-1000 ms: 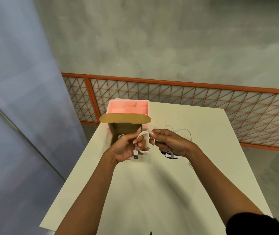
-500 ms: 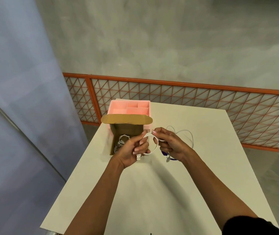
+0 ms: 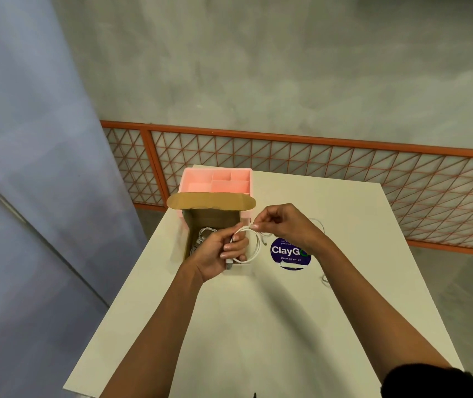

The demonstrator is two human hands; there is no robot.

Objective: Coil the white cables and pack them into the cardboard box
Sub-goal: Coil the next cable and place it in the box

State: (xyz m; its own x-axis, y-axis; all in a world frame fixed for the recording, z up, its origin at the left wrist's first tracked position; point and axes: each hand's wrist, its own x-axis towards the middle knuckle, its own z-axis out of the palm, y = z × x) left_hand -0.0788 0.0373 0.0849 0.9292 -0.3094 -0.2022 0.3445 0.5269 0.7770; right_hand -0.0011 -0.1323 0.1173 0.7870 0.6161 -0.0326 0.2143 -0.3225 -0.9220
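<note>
Your left hand (image 3: 218,251) has its fingers curled round the gathered side of the white cable (image 3: 255,242), and the USB plug (image 3: 229,265) pokes out below your palm. Your right hand (image 3: 284,225) pinches the thin free strand at the top of the loop. The coil hangs in the air just above the near right corner of the cardboard box (image 3: 212,218), not yet inside it.

The loop looks springy. If your left fingers ease off before the last of the strand is wound in, I expect the turns to fan open and you would have to coil again. The dangling plug could catch the box rim as you lower the coil, so tuck it in first.

Other coiled cables (image 3: 203,235) already lie in the box. Pushing this one in carelessly may tangle with them or drag one out when you withdraw.

A loose cable (image 3: 324,278) trails on the table (image 3: 258,326) beside your right forearm and behind that wrist. A sweep of the arm could pull it off the edge.

The box sits near the table's left side against the pink organiser (image 3: 218,179), so press down gently or it may slide
</note>
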